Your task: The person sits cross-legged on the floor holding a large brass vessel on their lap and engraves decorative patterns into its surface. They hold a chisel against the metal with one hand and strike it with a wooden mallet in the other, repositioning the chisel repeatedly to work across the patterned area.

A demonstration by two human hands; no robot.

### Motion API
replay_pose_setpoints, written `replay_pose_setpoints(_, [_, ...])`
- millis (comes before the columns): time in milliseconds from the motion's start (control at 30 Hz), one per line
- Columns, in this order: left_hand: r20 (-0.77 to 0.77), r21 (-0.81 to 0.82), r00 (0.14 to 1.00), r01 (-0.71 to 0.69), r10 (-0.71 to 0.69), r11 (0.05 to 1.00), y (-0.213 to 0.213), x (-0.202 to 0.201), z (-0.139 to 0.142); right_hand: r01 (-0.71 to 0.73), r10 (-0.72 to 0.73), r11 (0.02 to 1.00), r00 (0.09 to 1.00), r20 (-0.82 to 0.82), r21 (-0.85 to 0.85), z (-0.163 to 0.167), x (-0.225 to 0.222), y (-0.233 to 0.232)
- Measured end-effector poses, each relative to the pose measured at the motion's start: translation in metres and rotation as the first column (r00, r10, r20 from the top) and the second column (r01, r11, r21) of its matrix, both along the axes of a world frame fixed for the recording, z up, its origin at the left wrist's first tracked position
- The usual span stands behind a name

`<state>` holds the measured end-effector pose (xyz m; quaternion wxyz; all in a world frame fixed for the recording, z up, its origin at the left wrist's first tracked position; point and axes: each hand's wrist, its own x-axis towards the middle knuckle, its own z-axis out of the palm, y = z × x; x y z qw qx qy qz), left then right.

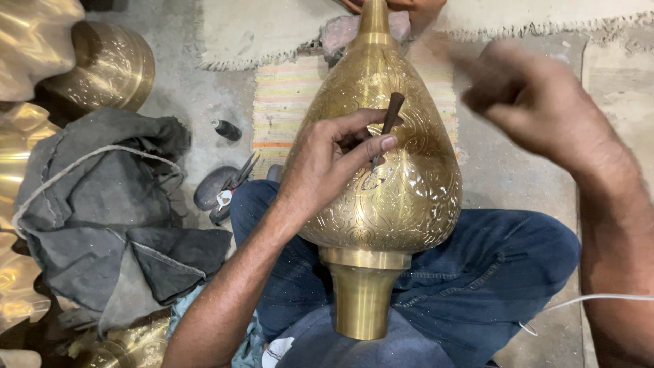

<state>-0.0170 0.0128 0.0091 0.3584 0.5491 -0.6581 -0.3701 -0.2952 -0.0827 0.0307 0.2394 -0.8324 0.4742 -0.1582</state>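
Flanking brass vase point(381, 170): grey cloth point(109, 204), pliers point(235, 178).

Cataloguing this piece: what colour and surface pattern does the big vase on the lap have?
The vase is shiny golden brass, engraved all over with fine floral scrollwork; its neck is plain. Head view.

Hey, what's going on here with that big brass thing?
A person sits on the floor with a large engraved brass vessel lying across their lap, on blue jeans. The left hand pinches a thin dark chisel-like tool, tip against the patterned surface. The right hand is raised beside the vessel and blurred; whether it holds anything cannot be told. A grey cloth and more brass pieces lie at the left.
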Motion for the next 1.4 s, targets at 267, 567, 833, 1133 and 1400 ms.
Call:
replay_pose_setpoints(267, [0.043,0.044,0.999,-0.005,0.003,0.999,0.0,-0.001,0.006,0.149,-0.163,0.981,0.981,0.106,0.127,0.012,0.022,0.007])
replay_pose_setpoints(567, [-0.014,0.047,1.0,-0.004,0.005,0.999,0.004,0.001,0.004,-0.098,0.099,0.995,0.975,0.198,-0.017,-0.01,-0.002,-0.004])
replay_pose_setpoints(833, [-0.2,0.126,0.972,-0.102,0.126,0.987,-0.009,-0.007,0.002,0.035,-0.057,0.997,0.925,-0.376,-0.064,-0.043,0.005,0.001])
replay_pose_setpoints(1133, [0.099,0.174,0.995,-0.048,0.031,0.984,-0.019,-0.014,0.009,0.084,-0.096,0.995,0.936,-0.338,-0.052,-0.055,-0.006,0.001])
replay_pose_setpoints(1400, [0.137,0.15,0.99,-0.011,-0.009,0.989,-0.022,-0.014,0.007,0.1,-0.137,0.985,0.946,-0.295,-0.138,-0.041,-0.01,-0.015])
